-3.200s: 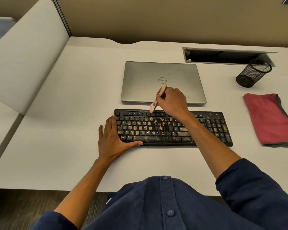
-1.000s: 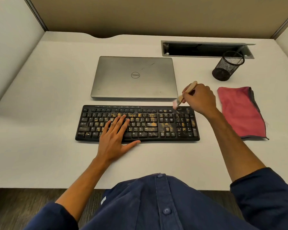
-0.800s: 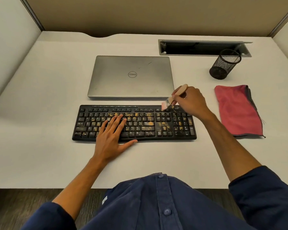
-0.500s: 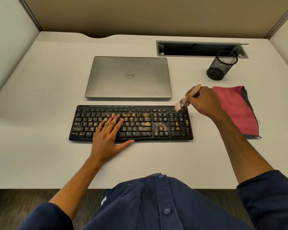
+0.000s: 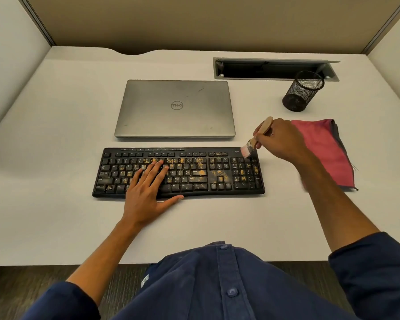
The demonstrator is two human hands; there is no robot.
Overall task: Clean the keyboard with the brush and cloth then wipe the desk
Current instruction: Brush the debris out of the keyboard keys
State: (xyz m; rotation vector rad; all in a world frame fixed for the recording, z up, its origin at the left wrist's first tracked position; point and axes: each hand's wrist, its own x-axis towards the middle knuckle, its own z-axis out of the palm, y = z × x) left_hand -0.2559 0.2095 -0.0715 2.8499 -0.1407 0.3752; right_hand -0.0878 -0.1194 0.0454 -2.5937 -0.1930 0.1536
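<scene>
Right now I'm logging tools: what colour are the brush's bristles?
Pale pink bristles on the wooden-handled brush; head view.

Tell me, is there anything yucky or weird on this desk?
Yes. The black keyboard has yellowish crumbs scattered over its keys, thickest across the middle and right. The right hand holds a brush at its top right corner.

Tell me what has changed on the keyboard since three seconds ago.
The right hand, gripping the brush throughout, carried it from the keyboard's top middle to its top right corner. The left hand moved from the left end onto the middle keys. Yellow crumbs remain; the red cloth lies untouched.
</scene>
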